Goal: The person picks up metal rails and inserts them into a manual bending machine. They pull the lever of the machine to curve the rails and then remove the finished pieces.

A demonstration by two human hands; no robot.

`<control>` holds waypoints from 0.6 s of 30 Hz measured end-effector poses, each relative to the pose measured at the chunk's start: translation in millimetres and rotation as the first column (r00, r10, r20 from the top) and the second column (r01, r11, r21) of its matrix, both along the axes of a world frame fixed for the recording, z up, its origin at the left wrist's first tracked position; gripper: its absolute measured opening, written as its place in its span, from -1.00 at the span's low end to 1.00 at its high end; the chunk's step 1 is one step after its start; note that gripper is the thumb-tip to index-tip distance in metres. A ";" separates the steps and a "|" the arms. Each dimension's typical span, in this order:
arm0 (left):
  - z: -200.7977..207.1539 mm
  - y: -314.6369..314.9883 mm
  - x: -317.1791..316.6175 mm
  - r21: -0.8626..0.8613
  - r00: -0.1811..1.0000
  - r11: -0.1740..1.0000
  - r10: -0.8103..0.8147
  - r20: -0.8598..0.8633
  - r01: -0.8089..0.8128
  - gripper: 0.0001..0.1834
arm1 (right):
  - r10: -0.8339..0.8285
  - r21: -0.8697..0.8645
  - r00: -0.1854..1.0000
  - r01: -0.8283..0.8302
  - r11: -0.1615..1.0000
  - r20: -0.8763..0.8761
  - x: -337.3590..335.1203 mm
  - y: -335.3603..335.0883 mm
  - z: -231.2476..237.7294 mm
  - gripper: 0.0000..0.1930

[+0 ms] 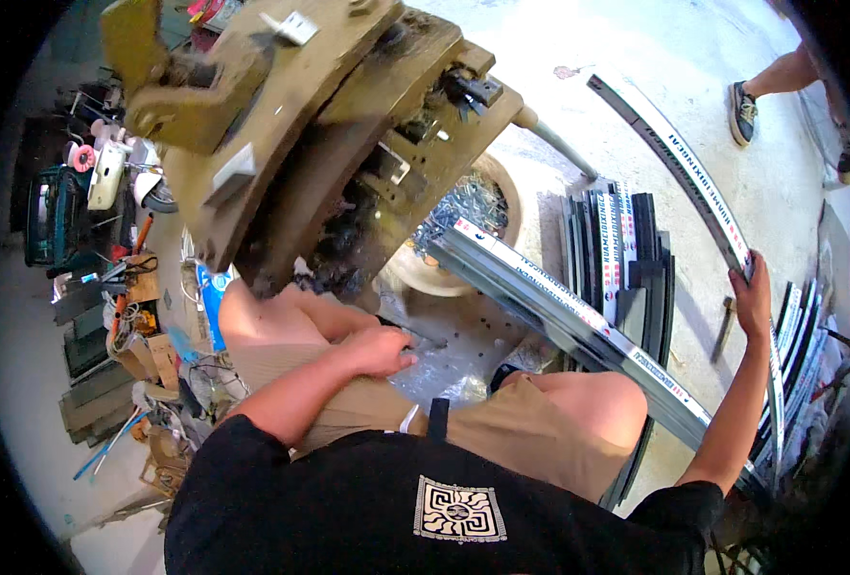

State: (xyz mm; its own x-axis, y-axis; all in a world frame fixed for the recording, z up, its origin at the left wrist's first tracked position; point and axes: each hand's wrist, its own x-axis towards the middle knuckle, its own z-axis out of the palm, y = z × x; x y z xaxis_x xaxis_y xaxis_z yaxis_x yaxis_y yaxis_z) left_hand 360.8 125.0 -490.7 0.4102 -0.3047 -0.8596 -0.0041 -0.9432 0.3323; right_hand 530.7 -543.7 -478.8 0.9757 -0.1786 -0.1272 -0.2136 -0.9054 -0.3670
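One press point(348, 125) stands to your front left. Your left hand point(382, 352) hangs half-curled over your lap; whether it holds anything, I cannot tell. One bowl point(513, 206) comes next, a pile point(554, 305) of profiles crossing its right edge, too overlapped to count. Rightmost, your right hand point(754, 299) has its fingers closed round one strip point(693, 184) slanting over the floor point(549, 125). Best keep that grip near mid-length, so both ends clear the pile.
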 end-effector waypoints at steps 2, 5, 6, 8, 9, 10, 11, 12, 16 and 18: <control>-16.5 12.5 -14.4 0.052 0.996 0.999 -0.001 0.085 -0.003 -0.47 | 0.069 0.064 0.997 -0.067 0.996 -0.033 -38.6 11.1 30.1 -0.45; -36.1 30.6 -28.3 0.095 0.980 0.995 0.008 0.200 -0.028 -0.42 | 0.208 0.032 0.978 -0.209 0.977 0.030 -91.3 26.3 66.7 -0.47; -36.0 35.4 -29.8 0.087 0.973 0.989 0.101 0.206 -0.121 -0.39 | 0.183 0.071 0.983 -0.183 0.981 0.004 -103.9 45.4 86.1 -0.49; -36.7 43.7 -29.7 0.095 0.945 0.973 0.176 0.274 -0.209 -0.37 | 0.171 0.128 0.985 -0.174 0.976 0.034 -123.8 70.8 113.0 -0.58; -42.5 49.7 -30.8 0.079 0.935 0.983 0.133 0.330 -0.167 -0.46 | 0.191 0.138 0.980 -0.198 0.971 0.058 -131.4 82.8 121.3 -0.55; -29.4 38.7 -23.6 0.065 0.967 0.994 0.068 0.247 -0.086 -0.46 | 0.141 0.154 0.990 -0.139 0.978 -0.005 -146.9 92.6 131.4 -0.55; -7.3 18.3 -12.5 0.035 0.985 0.999 -0.017 0.169 0.011 -0.47 | 0.073 0.156 0.995 -0.062 0.986 -0.063 -164.1 97.3 145.3 -0.54; 16.2 -3.7 -7.6 0.005 0.981 0.998 -0.063 0.184 0.063 -0.47 | 0.093 0.139 0.995 -0.087 0.986 -0.038 -181.2 94.4 154.7 -0.52; 66.7 -81.6 -8.0 -0.784 0.968 0.572 0.204 -0.148 -0.241 -0.36 | 0.063 0.040 0.994 -0.059 0.997 -0.091 -232.2 120.2 187.9 -0.47; 94.4 -106.1 -4.8 -0.883 0.920 0.298 0.266 -0.289 -0.364 -0.28 | 0.047 0.038 0.985 -0.041 0.998 -0.164 -237.5 147.0 201.4 -0.33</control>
State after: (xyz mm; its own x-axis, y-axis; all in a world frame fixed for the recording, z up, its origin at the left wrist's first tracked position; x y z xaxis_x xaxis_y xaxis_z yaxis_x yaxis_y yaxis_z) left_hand 356.0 19.0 -396.3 0.6159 -0.7697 -0.1682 0.2898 0.0228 0.9568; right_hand 293.2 -396.7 -277.4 0.9477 -0.1283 -0.2922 -0.2336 -0.9027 -0.3614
